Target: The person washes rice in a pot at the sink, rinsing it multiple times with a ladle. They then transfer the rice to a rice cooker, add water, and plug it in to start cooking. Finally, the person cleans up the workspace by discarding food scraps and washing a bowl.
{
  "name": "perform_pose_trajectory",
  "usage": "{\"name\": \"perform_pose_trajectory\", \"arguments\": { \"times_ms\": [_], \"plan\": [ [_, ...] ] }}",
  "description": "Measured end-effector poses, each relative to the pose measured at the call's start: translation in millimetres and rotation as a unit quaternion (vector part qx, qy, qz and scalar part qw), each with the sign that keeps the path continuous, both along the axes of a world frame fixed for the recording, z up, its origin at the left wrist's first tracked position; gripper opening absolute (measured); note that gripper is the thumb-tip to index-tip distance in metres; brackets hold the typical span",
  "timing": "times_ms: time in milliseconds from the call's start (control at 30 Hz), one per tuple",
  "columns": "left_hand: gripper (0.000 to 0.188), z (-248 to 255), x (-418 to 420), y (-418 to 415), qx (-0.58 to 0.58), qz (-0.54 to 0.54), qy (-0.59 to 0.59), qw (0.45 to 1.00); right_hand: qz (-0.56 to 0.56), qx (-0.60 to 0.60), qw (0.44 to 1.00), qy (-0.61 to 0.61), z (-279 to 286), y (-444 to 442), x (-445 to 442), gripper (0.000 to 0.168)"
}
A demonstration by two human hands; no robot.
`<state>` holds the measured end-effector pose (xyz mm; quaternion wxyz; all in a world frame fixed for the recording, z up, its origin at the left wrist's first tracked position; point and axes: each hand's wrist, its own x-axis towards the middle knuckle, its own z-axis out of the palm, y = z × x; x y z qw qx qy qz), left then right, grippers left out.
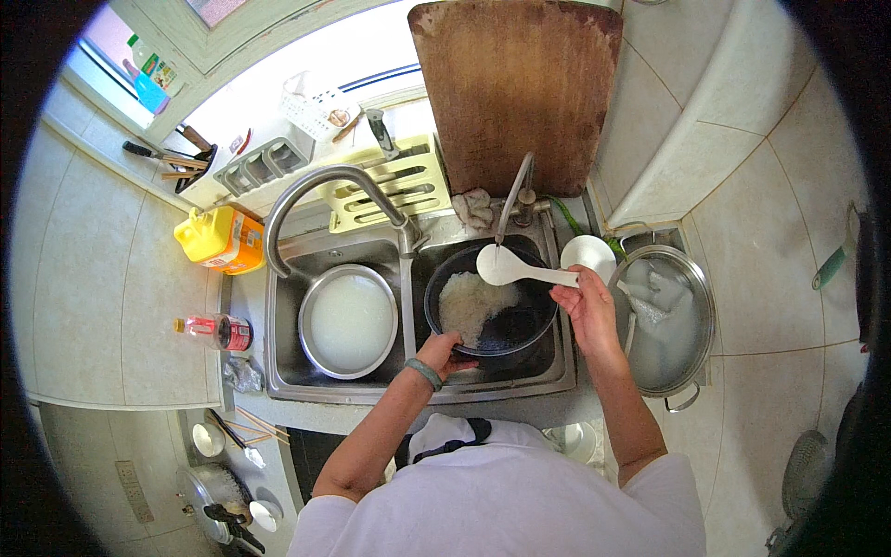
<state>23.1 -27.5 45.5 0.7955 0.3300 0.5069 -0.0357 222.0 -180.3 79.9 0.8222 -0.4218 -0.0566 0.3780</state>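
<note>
My left hand (443, 354) grips the near-left rim of a dark round pot (525, 327) in the right sink basin. A pale heap of what looks like rice (473, 306) lies on the pot's left side. With my right hand (590, 310) I hold the handle of a white ladle (495, 264), its bowl above the pot. A thin curved tap (511, 202) ends right over the ladle, and a fine stream seems to fall into it. In the left basin stands a steel bowl (303, 322) of cloudy whitish liquid (351, 324).
A large gooseneck faucet (313, 177) arches over the left basin. Right of the sink are a white dish (590, 254) and a two-handled steel pot (708, 320) of water. Behind stand a wooden cutting board (515, 90) and a knife rack (390, 184); a yellow jug (223, 240) and bottle (216, 331) are left.
</note>
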Motion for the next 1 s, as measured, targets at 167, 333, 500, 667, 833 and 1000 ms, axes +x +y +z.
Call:
{"name": "perform_pose_trajectory", "arguments": {
  "times_ms": [167,333,500,667,833,1000],
  "plan": [
    [0.028,-7,-2,0,0.002,-0.002,-0.016,1.0,0.004,0.006,1.0,0.0,1,6,0,0.024],
    [0.027,0,-1,-3,0.012,-0.001,-0.005,1.0,0.005,0.02,0.999,0.028,3,13,1,0.024],
    [0.026,-3,-4,-2,0.01,-0.006,0.002,1.0,0.001,0.011,0.999,0.038,7,18,1,0.023],
    [0.026,-3,-6,-1,0.002,0.01,-0.005,1.0,-0.009,0.019,0.999,0.047,2,12,5,0.022],
    [0.027,-21,-4,2,-0.004,0.007,-0.008,1.0,-0.039,0.006,0.999,0.023,6,3,14,0.021],
    [0.028,-27,-8,5,-0.027,-0.01,-0.01,1.0,-0.044,0.005,0.997,-0.06,16,-2,25,0.019]
  ]
}}
